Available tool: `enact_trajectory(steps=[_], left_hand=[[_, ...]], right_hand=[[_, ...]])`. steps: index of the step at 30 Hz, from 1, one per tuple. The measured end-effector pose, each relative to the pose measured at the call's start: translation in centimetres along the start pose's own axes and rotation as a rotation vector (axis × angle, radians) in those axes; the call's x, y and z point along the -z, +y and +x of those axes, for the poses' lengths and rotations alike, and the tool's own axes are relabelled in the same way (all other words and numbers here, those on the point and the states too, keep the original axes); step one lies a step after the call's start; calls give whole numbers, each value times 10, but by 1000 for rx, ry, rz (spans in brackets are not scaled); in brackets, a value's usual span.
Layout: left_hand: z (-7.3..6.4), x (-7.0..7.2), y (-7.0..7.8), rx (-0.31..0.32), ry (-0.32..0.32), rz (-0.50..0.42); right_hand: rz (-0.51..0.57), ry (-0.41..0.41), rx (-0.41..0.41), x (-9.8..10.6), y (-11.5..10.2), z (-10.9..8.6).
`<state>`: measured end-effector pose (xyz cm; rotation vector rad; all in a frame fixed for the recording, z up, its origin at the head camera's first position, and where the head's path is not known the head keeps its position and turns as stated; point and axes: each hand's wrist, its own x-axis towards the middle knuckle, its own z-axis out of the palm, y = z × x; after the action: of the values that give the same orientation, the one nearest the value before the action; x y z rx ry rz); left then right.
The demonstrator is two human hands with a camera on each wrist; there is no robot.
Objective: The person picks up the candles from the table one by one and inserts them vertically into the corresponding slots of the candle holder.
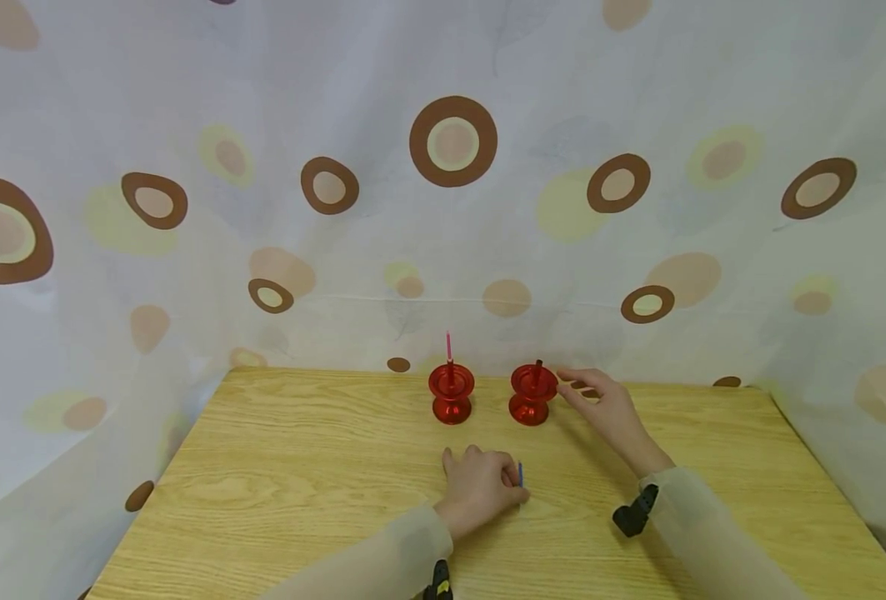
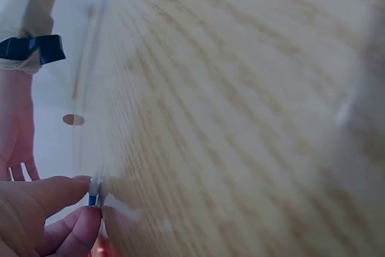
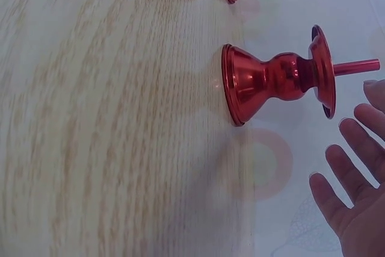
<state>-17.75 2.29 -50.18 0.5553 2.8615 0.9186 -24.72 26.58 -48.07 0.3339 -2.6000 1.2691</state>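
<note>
Two shiny red metal candle holders stand side by side at the back of the table. A slim pink candle (image 1: 448, 345) rises from the tube of the left candle holder (image 1: 452, 408). The tube of the right candle holder (image 3: 264, 79) has no candle in it. My right hand (image 1: 613, 417) is beside that holder's dish, fingers spread and fingertips near its rim. Low over the table in front, my left hand (image 1: 480, 486) pinches a slim blue candle (image 1: 521, 474) between thumb and fingers. The left wrist view shows its blue part and a white part (image 2: 94, 185) at the fingertips.
The light wood table (image 1: 277, 450) ends just behind the holders, against a white patterned cloth (image 1: 382, 250) that also hangs at both sides. Dark wrist straps (image 1: 635, 510) sit over the pale sleeves.
</note>
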Motion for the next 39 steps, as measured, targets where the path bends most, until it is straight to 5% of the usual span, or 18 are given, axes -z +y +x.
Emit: enact_trajectory(steps=[15, 21, 32, 39], left_hand=[[7, 7, 0, -31, -45, 140], [9, 8, -4, -54, -50, 268], [11, 11, -12, -222, 114, 583], [10, 18, -13, -301, 185, 700]], right_hand=[[-2, 22, 18, 1, 3, -1], [-9, 36, 32, 0, 5, -1], [-11, 40, 27, 1, 3, -1], [-13, 36, 16, 1, 1, 0]])
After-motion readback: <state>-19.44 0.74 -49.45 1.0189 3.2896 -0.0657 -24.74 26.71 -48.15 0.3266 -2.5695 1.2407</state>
